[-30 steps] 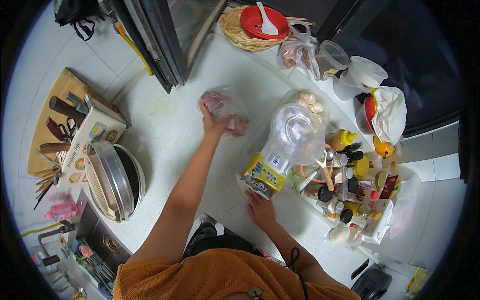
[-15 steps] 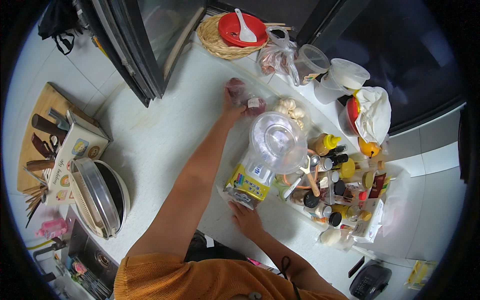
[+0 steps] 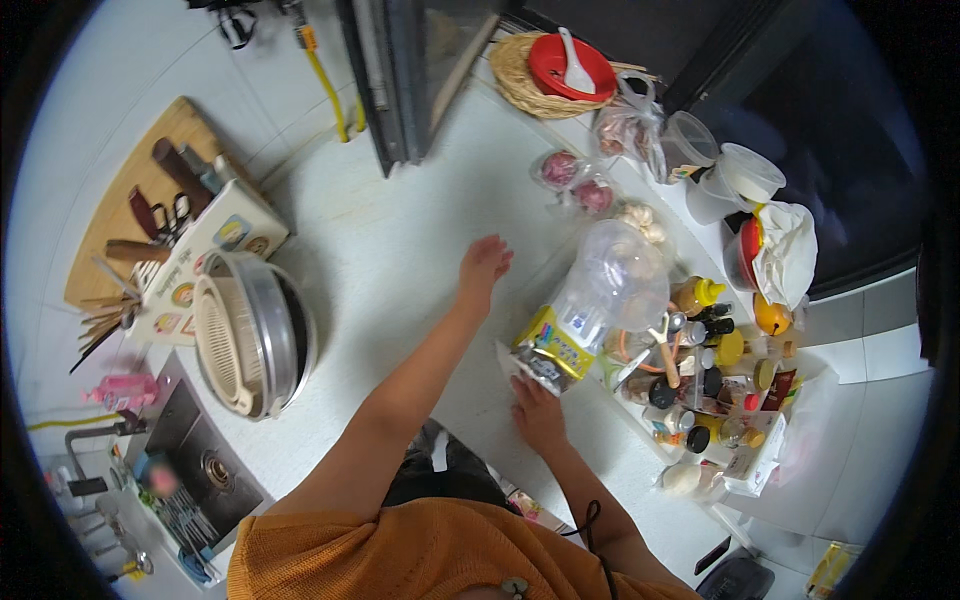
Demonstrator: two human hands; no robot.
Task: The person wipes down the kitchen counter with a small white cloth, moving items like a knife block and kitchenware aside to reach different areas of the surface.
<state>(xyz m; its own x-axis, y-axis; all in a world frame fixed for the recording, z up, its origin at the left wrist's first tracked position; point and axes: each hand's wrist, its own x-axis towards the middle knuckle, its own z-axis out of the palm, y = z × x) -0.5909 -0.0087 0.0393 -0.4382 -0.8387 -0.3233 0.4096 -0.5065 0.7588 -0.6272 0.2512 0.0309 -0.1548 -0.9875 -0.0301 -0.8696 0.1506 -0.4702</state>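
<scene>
My left hand is over the middle of the white counter, fingers loosely apart, with nothing in it. Beyond it to the right, two purple-red onions lie in thin clear plastic. My right hand rests with outstretched fingers beside the lower edge of a yellow-and-white plastic food package. Whether its fingertips touch the package is hard to make out. A clear round plastic container sits against the package's far end, partly covering it. Garlic bulbs lie just behind that.
Seasoning jars and bottles crowd the right side. A red bowl with a white spoon sits on a woven mat at the back. Stacked basins, a knife holder and a sink are left; a dark-framed window juts over the counter.
My left hand has let go of the bagged onions and drawn back toward me. The onions stay at the back. My right hand has hardly moved beside the package; the whole view has shifted.
</scene>
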